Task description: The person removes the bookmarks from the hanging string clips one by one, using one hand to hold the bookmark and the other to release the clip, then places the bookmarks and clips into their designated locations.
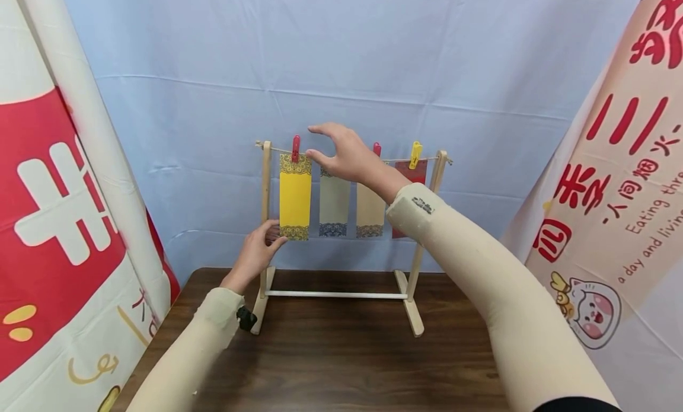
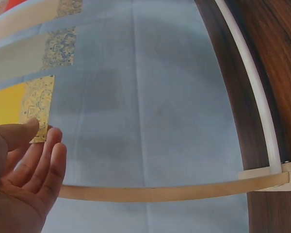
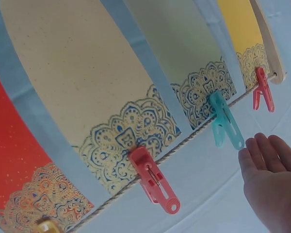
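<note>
A yellow card (image 1: 295, 198) with patterned ends hangs from a rope (image 3: 191, 137) by a red clothespin (image 1: 296, 149). My left hand (image 1: 253, 249) pinches its lower left corner, thumb in front and fingers behind. Raised with thumb and fingers spread, my right hand (image 1: 349, 154) holds nothing; it is in front of the rope, right of that clothespin. A grey-green card (image 1: 334, 201) hangs beside the yellow one, its teal clothespin (image 3: 224, 116) hidden by my right hand in the head view. Farther right hang a beige card (image 1: 370, 207) and a red card (image 1: 411, 172).
The rope runs between two wooden posts (image 1: 265, 192) of a rack, joined low down by a white rod (image 1: 336, 294). It stands on a dark wooden table (image 1: 341, 353). Behind is a pale blue cloth (image 1: 341, 56); printed banners (image 1: 603, 181) flank both sides.
</note>
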Motion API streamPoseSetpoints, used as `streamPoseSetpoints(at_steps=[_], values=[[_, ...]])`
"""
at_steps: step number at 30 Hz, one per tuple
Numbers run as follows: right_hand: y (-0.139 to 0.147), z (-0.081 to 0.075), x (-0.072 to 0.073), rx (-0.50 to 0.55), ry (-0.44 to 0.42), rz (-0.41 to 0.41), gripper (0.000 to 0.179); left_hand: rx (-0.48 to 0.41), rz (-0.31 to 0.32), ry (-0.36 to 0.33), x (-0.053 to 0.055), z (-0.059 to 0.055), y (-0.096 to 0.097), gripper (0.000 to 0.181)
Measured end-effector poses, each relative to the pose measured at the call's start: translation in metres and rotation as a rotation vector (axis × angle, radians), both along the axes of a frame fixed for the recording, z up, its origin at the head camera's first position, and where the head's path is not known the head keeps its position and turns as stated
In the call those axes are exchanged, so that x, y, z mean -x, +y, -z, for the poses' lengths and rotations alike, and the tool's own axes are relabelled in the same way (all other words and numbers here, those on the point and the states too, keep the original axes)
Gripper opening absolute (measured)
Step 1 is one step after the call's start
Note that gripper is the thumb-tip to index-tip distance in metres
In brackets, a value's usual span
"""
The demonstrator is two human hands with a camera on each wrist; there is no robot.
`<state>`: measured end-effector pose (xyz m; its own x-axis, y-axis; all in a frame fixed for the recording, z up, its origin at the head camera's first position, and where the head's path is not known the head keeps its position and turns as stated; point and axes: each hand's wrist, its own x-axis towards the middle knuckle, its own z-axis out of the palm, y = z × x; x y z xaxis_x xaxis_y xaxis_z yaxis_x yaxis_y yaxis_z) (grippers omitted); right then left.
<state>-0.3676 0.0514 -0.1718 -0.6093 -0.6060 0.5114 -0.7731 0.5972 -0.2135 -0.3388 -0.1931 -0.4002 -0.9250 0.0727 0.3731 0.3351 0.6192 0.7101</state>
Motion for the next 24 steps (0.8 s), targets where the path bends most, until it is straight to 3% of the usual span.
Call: streamPoseSetpoints(at_steps=[14, 24], values=[[-0.01, -0.008, 0.014, -0.034, -0.065, 0.043, 0.061, -0.019, 0.007, 0.03, 0.006, 0.0, 0.003, 0.036], [-0.033, -0.007, 0.022, -0.043, -0.13, 0.095, 0.063, -0.043, 0.01, 0.084, 0.006, 0.01, -0.002, 0.03]])
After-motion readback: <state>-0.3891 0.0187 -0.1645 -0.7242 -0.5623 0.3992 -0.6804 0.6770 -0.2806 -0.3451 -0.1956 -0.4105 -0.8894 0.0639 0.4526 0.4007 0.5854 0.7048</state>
